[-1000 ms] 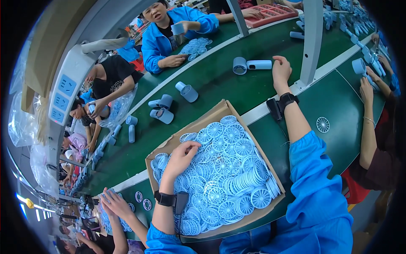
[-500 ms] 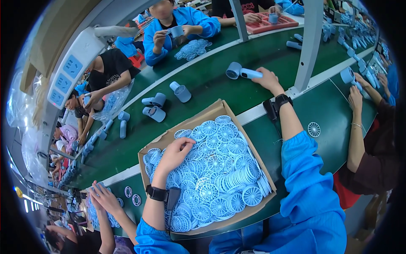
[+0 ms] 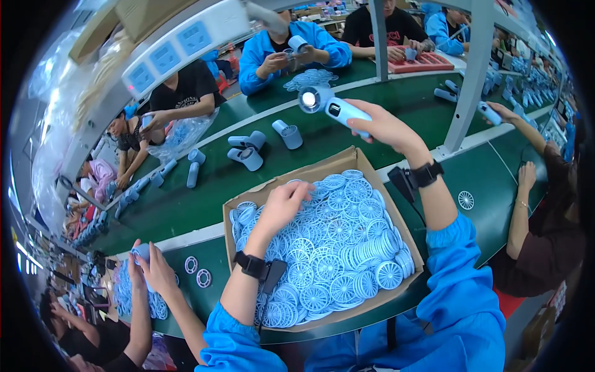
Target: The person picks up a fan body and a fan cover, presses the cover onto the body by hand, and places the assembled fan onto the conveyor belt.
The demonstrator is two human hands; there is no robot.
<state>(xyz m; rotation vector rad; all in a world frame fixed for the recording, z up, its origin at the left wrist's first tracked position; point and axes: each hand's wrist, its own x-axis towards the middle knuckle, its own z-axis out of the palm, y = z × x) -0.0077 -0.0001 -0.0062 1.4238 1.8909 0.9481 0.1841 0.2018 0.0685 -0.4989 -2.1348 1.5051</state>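
My right hand [image 3: 392,129] is closed round the handle of a pale blue handheld fan [image 3: 342,111], lifted above the green conveyor belt. Its round open head points to the left, and a dark little panel shows on the handle. My left hand [image 3: 284,208] hovers over the far left part of an open cardboard box [image 3: 382,178]. Its fingers are curled together, and whatever lies between them is hidden. Pale blue spoked fan grilles [image 3: 328,268] fill the box, some loose and flat, some stacked in a row on the right.
Several fan bodies [image 3: 289,134] lie on the belt [image 3: 217,180] beyond the box. A grey metal post [image 3: 469,80] stands at right; one grille [image 3: 465,199] lies on the table beside it. A neighbour's hands [image 3: 149,270] work at left, and other people sit across the belt.
My right hand has picked the fan up off the belt and turned it, bringing it left and nearer. My left hand still hovers over the box, its fingers stretched further right.
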